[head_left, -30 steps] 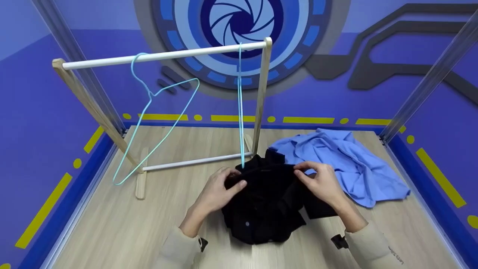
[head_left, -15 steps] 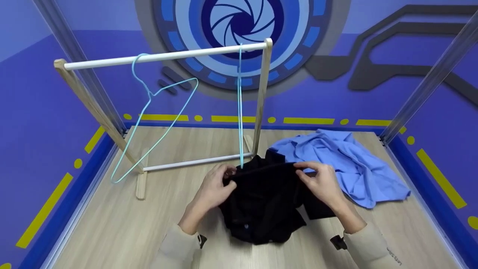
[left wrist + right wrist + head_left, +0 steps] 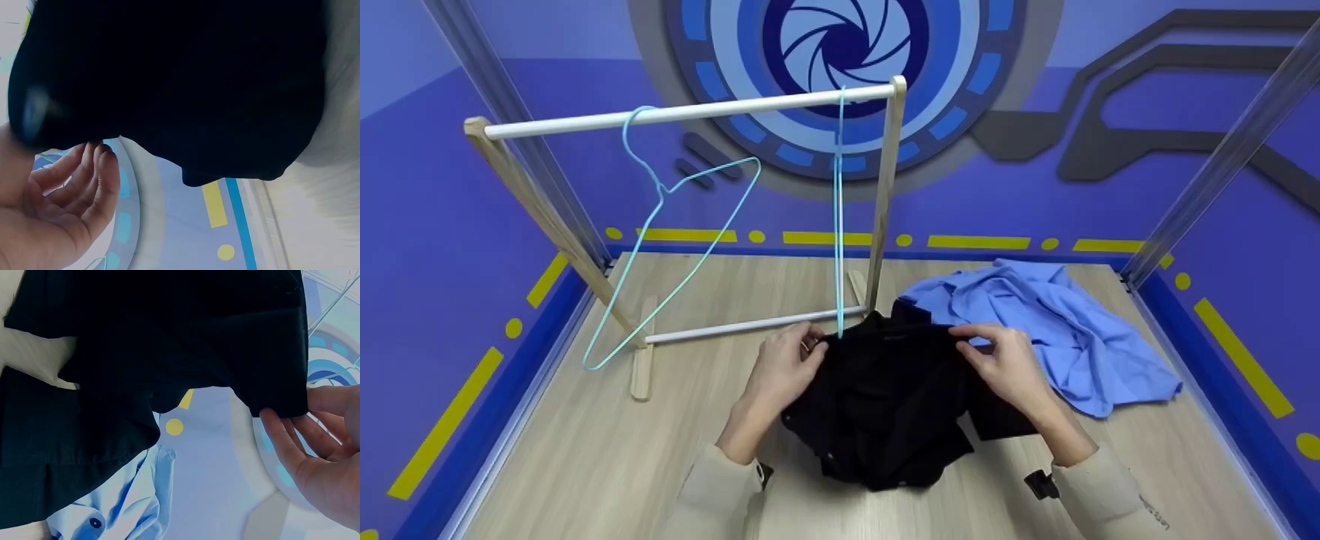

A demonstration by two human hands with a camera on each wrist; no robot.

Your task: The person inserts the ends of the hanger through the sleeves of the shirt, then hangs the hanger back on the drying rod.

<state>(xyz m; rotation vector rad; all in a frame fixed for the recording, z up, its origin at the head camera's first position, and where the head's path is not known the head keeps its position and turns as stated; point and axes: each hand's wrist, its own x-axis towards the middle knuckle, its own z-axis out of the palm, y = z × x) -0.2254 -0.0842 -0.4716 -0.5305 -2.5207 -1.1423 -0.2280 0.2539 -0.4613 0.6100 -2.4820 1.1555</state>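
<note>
A bunched black garment (image 3: 885, 405) with small buttons hangs between the two hands, low over the wooden tabletop. At its upper left corner, my left hand (image 3: 784, 367) pinches the edge between thumb and fingers. My right hand (image 3: 1003, 362) pinches the upper right corner, and the edge between them is stretched nearly straight. In the left wrist view the dark cloth (image 3: 185, 84) covers most of the frame, hiding part of the thumb. The right wrist view shows fingertips (image 3: 270, 417) on the corner of the cloth, with a hemmed piece (image 3: 34, 455) hanging lower.
A crumpled blue shirt (image 3: 1057, 330) lies at the back right. To the left stands a rack with a white top rail (image 3: 690, 112) and wooden legs. Two light-blue hangers hang there, one angled (image 3: 649, 225) and one edge-on (image 3: 840, 225), whose lower end meets the black garment's edge.
My left hand has moved slightly left and up along the garment's edge, drawing it straighter. The garment's left side has spread outward. My right hand stays nearly in place.
</note>
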